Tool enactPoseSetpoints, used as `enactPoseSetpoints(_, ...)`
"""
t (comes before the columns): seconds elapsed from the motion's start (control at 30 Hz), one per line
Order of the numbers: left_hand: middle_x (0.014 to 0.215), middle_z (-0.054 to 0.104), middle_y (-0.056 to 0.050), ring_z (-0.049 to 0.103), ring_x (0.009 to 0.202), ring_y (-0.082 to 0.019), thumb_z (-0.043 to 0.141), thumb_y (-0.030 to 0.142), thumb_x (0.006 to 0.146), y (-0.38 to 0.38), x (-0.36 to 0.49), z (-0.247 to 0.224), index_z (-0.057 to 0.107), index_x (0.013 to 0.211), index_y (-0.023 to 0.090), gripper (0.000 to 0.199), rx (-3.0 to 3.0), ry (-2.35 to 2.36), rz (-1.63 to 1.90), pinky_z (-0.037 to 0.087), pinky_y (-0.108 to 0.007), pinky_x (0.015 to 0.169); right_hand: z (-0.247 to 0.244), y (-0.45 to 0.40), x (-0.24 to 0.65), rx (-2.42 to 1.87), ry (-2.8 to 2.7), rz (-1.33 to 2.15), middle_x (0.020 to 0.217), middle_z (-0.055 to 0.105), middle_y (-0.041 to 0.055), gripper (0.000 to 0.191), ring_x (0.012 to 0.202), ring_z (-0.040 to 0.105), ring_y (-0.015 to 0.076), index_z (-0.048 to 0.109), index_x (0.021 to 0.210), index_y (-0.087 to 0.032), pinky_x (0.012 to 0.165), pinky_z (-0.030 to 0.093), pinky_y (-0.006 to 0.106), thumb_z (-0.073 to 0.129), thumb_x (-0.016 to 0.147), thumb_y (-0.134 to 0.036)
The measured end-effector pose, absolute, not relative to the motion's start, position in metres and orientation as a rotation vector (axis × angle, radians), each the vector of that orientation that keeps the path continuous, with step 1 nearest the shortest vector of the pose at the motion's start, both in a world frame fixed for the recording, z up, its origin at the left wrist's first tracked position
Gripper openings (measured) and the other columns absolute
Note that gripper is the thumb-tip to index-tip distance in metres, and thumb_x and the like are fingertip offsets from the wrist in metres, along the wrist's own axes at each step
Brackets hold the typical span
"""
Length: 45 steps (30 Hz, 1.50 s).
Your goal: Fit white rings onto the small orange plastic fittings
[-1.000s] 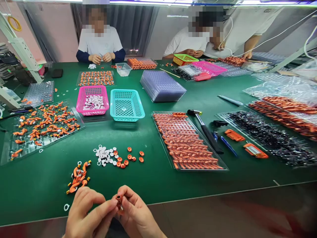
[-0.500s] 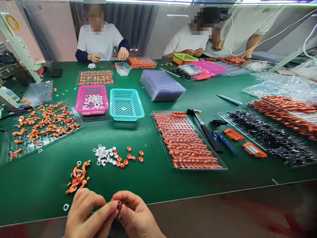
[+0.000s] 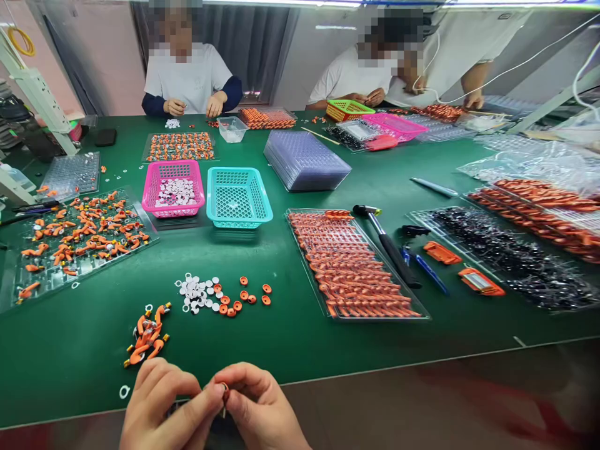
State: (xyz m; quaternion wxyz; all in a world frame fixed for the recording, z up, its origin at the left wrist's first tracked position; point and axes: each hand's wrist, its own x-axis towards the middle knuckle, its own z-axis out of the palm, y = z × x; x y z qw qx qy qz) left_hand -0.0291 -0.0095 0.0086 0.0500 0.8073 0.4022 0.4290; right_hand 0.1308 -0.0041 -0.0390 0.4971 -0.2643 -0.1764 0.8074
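At the table's front edge, my left hand and my right hand meet, both closed in a pinch on a small orange earbud part. Fingertips cover most of it. Just beyond my left hand lies a small heap of orange earbud pieces with gold-coloured ends. A white ring rests to the left of that hand. Farther in are a pile of white discs and several loose orange caps.
Behind stand a pink basket of white pieces and a turquoise basket. Trays of orange parts and black parts lie right, with a hammer between. Co-workers sit opposite; one's hand is near a clear tub.
My hands stay almost in place, still pinching the earbud part. Across the table, a co-worker's hand has shifted left from the clear tub. At the back right, another person's hand has come lower.
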Motion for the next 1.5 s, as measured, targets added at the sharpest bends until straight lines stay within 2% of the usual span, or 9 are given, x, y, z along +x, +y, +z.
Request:
enactPoseSetpoints(0.43,0.068,0.059,-0.001,0.052,0.061,-0.015,0.056,0.004,0.088,-0.007,-0.029,0.023,0.070,0.100,0.017,0.022,2.558,1.255,1.174,0.041,-0.033,0.063,-0.043,-0.007,0.132,-0.764,-0.522,1.854,0.081,0.080,0.0045,0.018,0.072,0.071,0.0159,0.082,0.076,-0.021,0.068,0.056,0.023,0.092,0.062,-0.025)
enactPoseSetpoints(0.7,0.075,0.058,-0.002,0.051,0.062,-0.014,0.065,0.000,0.083,-0.012,-0.027,0.020,0.071,0.099,0.018,0.024,2.380,1.370,1.296,0.041,-0.034,0.066,-0.032,-0.006,0.129,-0.685,-0.354,1.954,0.074,0.078,0.0032,0.023,0.064,0.067,0.0112,0.080,0.079,-0.019,0.064,0.052,0.020,0.093,0.062,-0.028)
enactPoseSetpoints(0.87,0.074,0.057,-0.001,0.050,0.062,-0.014,0.062,0.006,0.088,-0.013,-0.026,0.017,0.072,0.096,0.019,0.019,2.387,1.374,1.308,0.042,-0.035,0.067,-0.030,-0.005,0.128,-0.646,-0.303,1.987,0.071,0.076,0.0027,0.025,0.061,0.065,0.0103,0.077,0.078,-0.017,0.062,0.049,0.019,0.093,0.061,-0.026)
enactPoseSetpoints(1.0,0.073,0.058,0.000,0.051,0.062,-0.013,0.058,0.010,0.091,-0.013,-0.028,0.015,0.072,0.099,0.022,0.020,2.419,1.386,1.313,0.042,-0.035,0.068,-0.043,-0.008,0.124,-0.668,-0.300,1.973,0.071,0.075,0.0038,0.028,0.061,0.065,0.0124,0.073,0.076,-0.017,0.061,0.048,0.021,0.094,0.060,-0.028)
enactPoseSetpoints(1.17,0.076,0.057,-0.001,0.051,0.064,-0.014,0.059,0.002,0.087,-0.012,-0.030,0.017,0.071,0.106,0.021,0.030,2.455,1.342,1.231,0.041,-0.035,0.069,-0.048,-0.008,0.124,-0.670,-0.392,1.929,0.073,0.077,0.0048,0.026,0.061,0.065,0.0124,0.074,0.074,-0.018,0.062,0.050,0.022,0.093,0.062,-0.032)
enactPoseSetpoints(1.27,0.081,0.058,-0.003,0.054,0.068,-0.015,0.060,0.003,0.088,-0.010,-0.032,0.017,0.069,0.107,0.019,0.026,2.421,1.292,1.180,0.045,-0.032,0.068,-0.037,-0.004,0.131,-0.698,-0.491,1.900,0.078,0.077,0.0038,0.020,0.068,0.067,0.0135,0.076,0.077,-0.019,0.068,0.051,0.024,0.090,0.066,-0.029)
enactPoseSetpoints(1.37,0.085,0.060,-0.004,0.060,0.074,-0.016,0.063,0.014,0.092,-0.007,-0.034,0.017,0.066,0.106,0.017,0.015,2.319,1.280,1.121,0.050,-0.026,0.067,-0.025,0.002,0.139,-0.662,-0.587,1.897,0.077,0.075,0.0016,0.018,0.071,0.066,0.0130,0.075,0.076,-0.020,0.068,0.051,0.023,0.090,0.067,-0.022)
enactPoseSetpoints(1.5,0.083,0.061,-0.004,0.063,0.072,-0.014,0.052,0.020,0.099,-0.001,-0.036,0.016,0.067,0.110,0.018,0.019,2.296,1.153,1.059,0.052,-0.021,0.064,-0.015,0.010,0.148,-0.677,-0.645,2.029,0.076,0.071,-0.0005,0.023,0.066,0.061,0.0083,0.069,0.080,-0.017,0.065,0.046,0.019,0.089,0.068,-0.021)
